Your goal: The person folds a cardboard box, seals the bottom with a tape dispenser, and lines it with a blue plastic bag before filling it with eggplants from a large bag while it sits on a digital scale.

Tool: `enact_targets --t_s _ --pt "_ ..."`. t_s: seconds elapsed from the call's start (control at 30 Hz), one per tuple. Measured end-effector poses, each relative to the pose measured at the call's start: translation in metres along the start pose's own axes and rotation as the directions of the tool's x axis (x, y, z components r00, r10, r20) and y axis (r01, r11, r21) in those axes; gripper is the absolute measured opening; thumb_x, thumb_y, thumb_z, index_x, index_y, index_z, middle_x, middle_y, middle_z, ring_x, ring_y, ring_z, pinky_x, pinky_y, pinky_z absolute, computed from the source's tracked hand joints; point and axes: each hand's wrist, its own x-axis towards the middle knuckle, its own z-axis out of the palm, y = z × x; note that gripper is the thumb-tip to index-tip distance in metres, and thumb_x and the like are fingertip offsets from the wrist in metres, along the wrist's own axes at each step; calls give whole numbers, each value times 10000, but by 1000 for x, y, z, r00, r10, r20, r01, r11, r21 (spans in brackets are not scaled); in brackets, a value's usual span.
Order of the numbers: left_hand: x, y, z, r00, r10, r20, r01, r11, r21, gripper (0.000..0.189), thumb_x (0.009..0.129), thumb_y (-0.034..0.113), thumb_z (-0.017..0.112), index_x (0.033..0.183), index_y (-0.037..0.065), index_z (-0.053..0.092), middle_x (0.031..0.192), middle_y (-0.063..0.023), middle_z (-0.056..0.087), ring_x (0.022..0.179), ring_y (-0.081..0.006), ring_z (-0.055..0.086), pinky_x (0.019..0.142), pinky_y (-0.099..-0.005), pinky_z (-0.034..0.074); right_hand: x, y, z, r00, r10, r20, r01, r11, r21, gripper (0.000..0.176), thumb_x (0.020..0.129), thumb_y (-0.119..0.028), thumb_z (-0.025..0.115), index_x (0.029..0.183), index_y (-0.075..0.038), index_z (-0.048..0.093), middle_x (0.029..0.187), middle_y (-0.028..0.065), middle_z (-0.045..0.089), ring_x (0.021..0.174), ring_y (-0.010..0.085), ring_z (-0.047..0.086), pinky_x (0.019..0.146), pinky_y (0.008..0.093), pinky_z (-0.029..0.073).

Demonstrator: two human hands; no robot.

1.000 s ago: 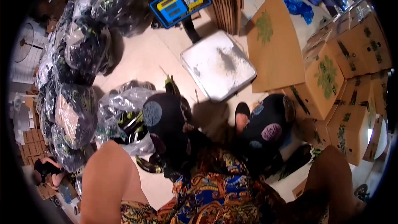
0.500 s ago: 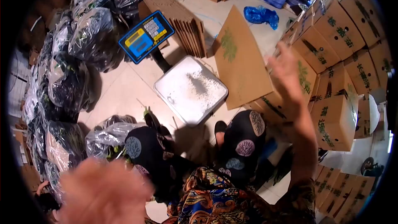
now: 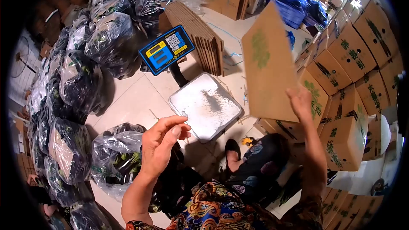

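Note:
My right hand (image 3: pixel 300 102) is closed on the lower right edge of a flattened cardboard box (image 3: pixel 266 68), which stands tilted and carries a green leaf print. In front of me my left hand (image 3: pixel 163 138) is raised with loosely bent fingers, and no held thing shows in it. Just beyond that hand lies the white-topped platform scale (image 3: pixel 191 97), with dark grit scattered over its plate. The scale's blue and yellow display (image 3: pixel 167 50) rises on a dark post behind the plate.
A stack of flattened boxes (image 3: pixel 198 36) leans behind the scale. Clear bags (image 3: pixel 113 44) of dark produce line the left side, and another bag (image 3: pixel 119 157) lies near my knee. Printed cartons (image 3: pixel 345 125) are piled at right. Blue plastic (image 3: pixel 285 0) lies at the back.
My right hand has come down onto the flattened box and taken hold of its edge; the box has been lifted more upright. My left hand has moved forward and right from the lower left.

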Motion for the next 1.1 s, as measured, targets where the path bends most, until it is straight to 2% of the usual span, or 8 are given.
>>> enact_targets --t_s 0.07,0.3,0.4,0.43,0.5,0.53,0.9,1.1 --pt "1 -4 -8 1000 -2 -25 2 1000 -6 272 966 163 537 1145 -30 603 953 -95 665 860 -151 631 799 -279 499 -21 -11 -24 983 19 -181 38 951 308 359 864 -207 609 1142 19 622 937 147 678 830 183 609 791 325 481" --pt "24 -6 -29 995 25 -98 -33 996 -85 268 967 197 527 1125 -7 600 909 -75 641 799 -145 599 721 -268 458 -113 -124 -128 946 -58 -318 167 929 329 332 889 -199 605 1090 65 607 948 110 659 835 160 595 768 315 482" --pt "33 6 -31 980 71 -183 -99 984 -147 376 968 287 527 1237 24 547 1020 -67 649 897 -144 613 765 -277 449 -136 -125 -139 954 -298 8 297 953 50 239 889 -170 594 997 42 614 904 119 643 814 174 606 745 313 484" --pt "37 9 -34 968 92 -234 -126 983 -134 410 972 316 518 1268 32 523 1064 -70 642 941 -146 609 786 -281 449 -146 -135 -121 984 -171 53 126 871 476 184 870 -157 597 925 19 601 854 121 617 773 210 604 711 329 487" --pt "45 17 -42 943 135 -306 -164 984 -71 515 977 408 487 1341 45 464 1188 -88 603 1065 -156 575 852 -298 444 -142 -146 -93 913 -374 164 255 836 485 123 823 -130 613 800 -22 557 762 130 558 707 288 583 641 372 485" --pt "50 18 -47 938 138 -318 -155 987 -28 564 977 446 467 1377 52 426 1287 -111 543 1149 -193 527 892 -332 440 -131 -149 -86 746 -600 287 599 794 102 134 793 -116 626 747 -39 527 720 136 524 681 331 563 605 399 480" --pt "121 -37 -99 914 -37 -404 92 989 118 977 855 609 574 1516 72 96 1559 -174 146 1398 -295 257 976 -407 427 -131 -157 15 670 -595 444 583 792 181 161 785 -91 647 837 8 532 749 166 566 743 375 591 617 449 482" --pt "145 -67 -99 944 -128 -303 149 988 49 973 732 574 717 1460 112 265 1404 -135 395 1225 -267 451 959 -445 412 -113 -139 47 729 -526 438 276 812 515 250 863 -161 597 1020 32 575 923 200 617 898 370 599 714 425 502"
